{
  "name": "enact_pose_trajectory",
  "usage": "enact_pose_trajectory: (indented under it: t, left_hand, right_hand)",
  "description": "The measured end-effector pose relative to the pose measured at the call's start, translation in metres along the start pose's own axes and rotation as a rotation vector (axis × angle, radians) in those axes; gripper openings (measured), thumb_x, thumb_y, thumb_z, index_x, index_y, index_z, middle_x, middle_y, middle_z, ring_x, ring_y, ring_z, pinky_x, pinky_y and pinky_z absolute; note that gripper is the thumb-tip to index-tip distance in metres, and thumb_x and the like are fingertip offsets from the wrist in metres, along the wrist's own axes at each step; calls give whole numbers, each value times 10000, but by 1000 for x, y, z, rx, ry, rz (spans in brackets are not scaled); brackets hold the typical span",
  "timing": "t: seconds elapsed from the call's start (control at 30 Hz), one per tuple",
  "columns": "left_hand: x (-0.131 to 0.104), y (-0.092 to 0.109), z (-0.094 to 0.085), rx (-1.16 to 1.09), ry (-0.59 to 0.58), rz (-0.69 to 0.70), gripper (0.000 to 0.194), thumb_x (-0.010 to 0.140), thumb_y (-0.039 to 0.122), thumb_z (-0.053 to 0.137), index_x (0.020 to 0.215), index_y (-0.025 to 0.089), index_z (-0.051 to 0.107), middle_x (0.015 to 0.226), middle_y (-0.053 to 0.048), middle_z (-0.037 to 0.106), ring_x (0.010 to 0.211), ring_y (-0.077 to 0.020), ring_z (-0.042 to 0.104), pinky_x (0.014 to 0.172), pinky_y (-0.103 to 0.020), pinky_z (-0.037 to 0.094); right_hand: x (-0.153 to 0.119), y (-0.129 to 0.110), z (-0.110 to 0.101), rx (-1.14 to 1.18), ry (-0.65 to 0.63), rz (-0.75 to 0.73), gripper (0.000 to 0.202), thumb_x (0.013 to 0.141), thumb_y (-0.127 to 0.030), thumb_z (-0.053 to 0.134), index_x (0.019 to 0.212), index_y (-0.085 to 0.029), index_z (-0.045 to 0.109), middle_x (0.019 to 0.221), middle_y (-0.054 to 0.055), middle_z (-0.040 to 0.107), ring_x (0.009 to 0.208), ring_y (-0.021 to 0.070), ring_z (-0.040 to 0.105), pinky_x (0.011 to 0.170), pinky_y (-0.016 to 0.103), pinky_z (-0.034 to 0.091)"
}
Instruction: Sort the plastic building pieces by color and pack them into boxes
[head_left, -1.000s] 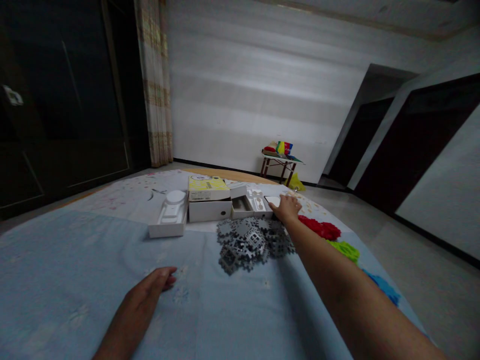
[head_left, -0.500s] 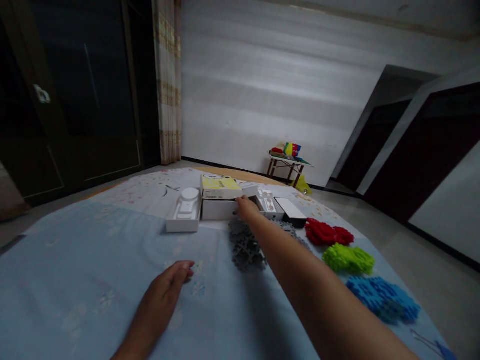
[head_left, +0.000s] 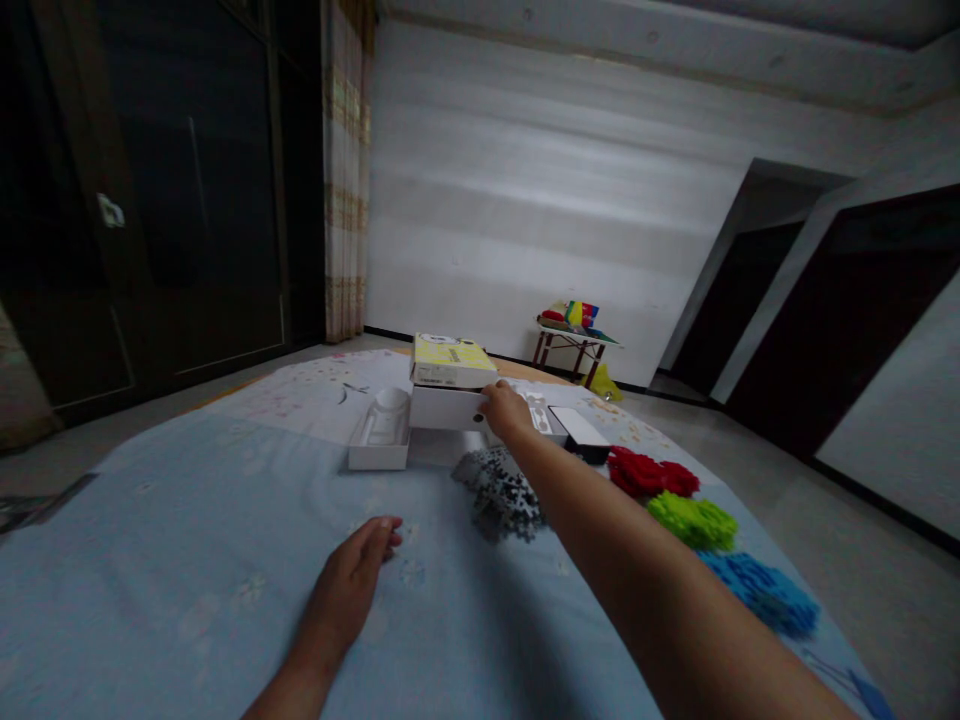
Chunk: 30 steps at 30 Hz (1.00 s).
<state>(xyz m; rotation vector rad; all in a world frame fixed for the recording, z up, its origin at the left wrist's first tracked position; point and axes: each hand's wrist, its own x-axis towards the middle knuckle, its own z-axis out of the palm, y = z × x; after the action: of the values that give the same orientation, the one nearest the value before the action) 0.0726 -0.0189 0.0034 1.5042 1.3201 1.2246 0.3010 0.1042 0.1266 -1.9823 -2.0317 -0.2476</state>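
My right hand [head_left: 507,408] reaches forward, its fingers pinched on the right end of a white box [head_left: 446,408]. That box is raised a little off the cloth, with a yellow and white box [head_left: 453,361] on top of it. Below my right forearm lies a pile of grey interlocking pieces [head_left: 504,500]. My left hand [head_left: 360,565] hovers at or rests on the blue cloth, fingers together and curled slightly; I cannot tell whether it touches. An open white tray box [head_left: 381,430] stands to the left of the white box.
A black and white box [head_left: 580,432] lies right of my right hand. Red [head_left: 651,472], lime green [head_left: 694,521] and blue pieces [head_left: 765,590] form piles along the right side of the floral cloth [head_left: 247,520]. A small table [head_left: 577,335] stands by the wall.
My right hand has lifted the white box slightly, along with the yellow and white box on it. The view has shifted a little. My left hand keeps nearly the same pose.
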Motion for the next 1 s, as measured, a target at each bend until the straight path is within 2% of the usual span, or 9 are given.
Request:
enact_pose_trajectory:
  t: [0.13,0.27,0.37,0.53,0.6,0.67,0.83,0.9,1.0]
  left_hand:
    - [3,-2,-1,-42,53,3,544,744,614,385,904,160,639,807,-74,692,728,-197,640,758,-364,500]
    - [8,-4,-6,-173,148,-49,589,748,614,349,959,136,620,906,-101,678,761,-196,634,772,-370,494]
    - [13,-4,-12,-404,250,-127,531,749,576,365,947,144,601,912,-83,664,760,-181,634,777,-358,497]
    - [15,4,-29,-735,367,-232,392,780,482,309,816,182,558,762,-35,650,723,-161,639,721,-326,525]
    - [11,12,-36,-763,337,-271,398,787,463,286,844,180,560,751,-36,668,755,-181,648,733,-341,531]
    - [6,20,-41,-741,255,-278,412,777,446,309,927,163,569,789,-33,695,798,-210,652,739,-354,537]
    - [-3,36,-41,-653,111,-315,419,739,354,388,1045,131,568,799,-8,722,825,-231,657,726,-355,553]
    - [-5,39,-38,-664,83,-342,407,742,332,409,1058,126,564,783,-5,724,834,-228,659,731,-352,554]
    - [-7,43,-37,-714,85,-363,410,745,317,421,1084,127,551,802,-4,726,858,-228,657,751,-354,554]
  right_hand:
    - [-24,4,-31,40,54,-35,290,834,-296,499,1111,-248,569,1111,51,535,928,195,566,762,263,412]
    - [-69,15,-53,149,101,-127,266,816,-298,537,1066,-232,599,1062,48,548,939,191,555,795,263,405]
    - [-112,27,-58,262,97,-206,217,795,-268,575,1004,-229,619,1011,37,559,907,170,559,784,251,413]
    - [-181,46,-52,427,2,-315,183,775,-222,606,956,-233,624,981,30,569,782,137,575,727,249,448]
    - [-202,54,-48,472,-61,-352,172,789,-230,589,957,-240,624,988,31,570,751,127,576,708,248,460]
    - [-218,61,-45,505,-112,-376,174,797,-226,573,963,-244,625,997,35,571,759,126,580,714,250,469]
    - [-234,72,-44,571,-171,-404,314,744,-113,535,1022,-232,618,1061,60,573,888,151,576,775,258,472]
    - [-233,72,-45,615,-171,-356,361,710,-76,504,1024,-215,615,1049,61,593,875,149,582,759,250,474]
    - [-224,67,-42,738,-221,-155,243,778,-178,453,960,-174,613,914,50,642,640,116,594,577,227,477]
